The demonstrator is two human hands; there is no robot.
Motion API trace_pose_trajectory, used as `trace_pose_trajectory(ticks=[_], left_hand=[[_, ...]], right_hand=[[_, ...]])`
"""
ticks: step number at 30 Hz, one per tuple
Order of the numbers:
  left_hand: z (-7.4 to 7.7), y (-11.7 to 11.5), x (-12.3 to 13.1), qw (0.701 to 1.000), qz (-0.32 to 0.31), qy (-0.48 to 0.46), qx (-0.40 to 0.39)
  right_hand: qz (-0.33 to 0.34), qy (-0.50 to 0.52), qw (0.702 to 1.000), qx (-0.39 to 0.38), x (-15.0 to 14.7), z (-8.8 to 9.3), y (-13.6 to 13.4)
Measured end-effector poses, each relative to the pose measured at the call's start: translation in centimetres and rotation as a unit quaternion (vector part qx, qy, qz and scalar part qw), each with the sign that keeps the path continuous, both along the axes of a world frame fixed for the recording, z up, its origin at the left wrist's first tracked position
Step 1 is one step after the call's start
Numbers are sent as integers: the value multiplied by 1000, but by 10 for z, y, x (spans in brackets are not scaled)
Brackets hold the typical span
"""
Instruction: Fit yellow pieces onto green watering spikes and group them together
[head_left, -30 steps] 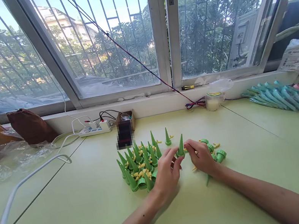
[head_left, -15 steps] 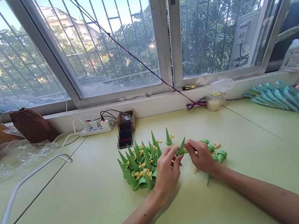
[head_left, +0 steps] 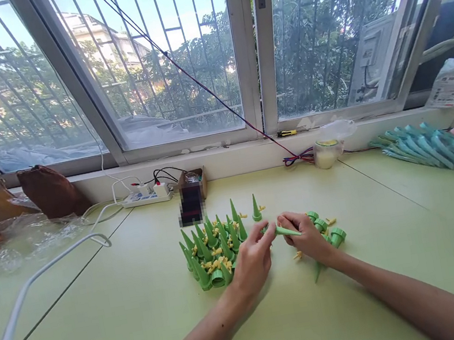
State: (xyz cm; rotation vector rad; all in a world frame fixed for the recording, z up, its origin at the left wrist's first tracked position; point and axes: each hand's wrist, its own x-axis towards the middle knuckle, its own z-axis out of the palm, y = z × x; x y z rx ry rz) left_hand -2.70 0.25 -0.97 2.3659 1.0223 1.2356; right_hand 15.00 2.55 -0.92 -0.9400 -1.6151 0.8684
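My left hand [head_left: 253,256] is closed on the wide end of a green plastic watering spike [head_left: 287,231], which lies nearly level with its tip pointing right. Beside it, my right hand [head_left: 306,235] has its thumb and fingers pinched together; whatever they hold is hidden. The spike's tip overlaps the right hand in view. Left of my left hand, several green spikes [head_left: 211,236] stand tip up in a cluster, small yellow valve pieces [head_left: 217,264] among them. One spike [head_left: 255,209] stands apart behind my hands. More green spikes [head_left: 338,236] lie by my right hand, partly covered.
A white bent tube [head_left: 32,286] reaches over the table's left side. Toward the window stand a power strip [head_left: 146,197], a small box [head_left: 198,178] with a dark blurred object, and a plastic tub [head_left: 326,155]. Teal packets [head_left: 425,149] lie at the right.
The spike in my left hand has turned from tip up and right to nearly level, its tip now over my right hand. Both hands stay in about the same place.
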Motion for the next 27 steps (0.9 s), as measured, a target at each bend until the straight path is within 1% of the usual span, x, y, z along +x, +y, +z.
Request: trace_pose_trajectory(ticks=[3,10,14,18,20,27], left_hand=[[3,-2,3,1000,7,-13,-4],[12,-7,13,997,41,-59,-26],[13,-9,15,994,65,-76,-39],[12,-9,15,993,74,-92,-18],[12,-9,16,993,76,-95,-12],[13,-10,16,990,49,-114,-65]], right_hand=[[4,13,1000,-18,-1,0,0],[12,44,999,-20,-4,-4,0],[32,57,998,-23,-4,-2,-1],[50,46,997,-24,-2,-2,-2],[60,39,997,-21,-1,-3,-3],[90,48,994,-25,-1,-1,-6]])
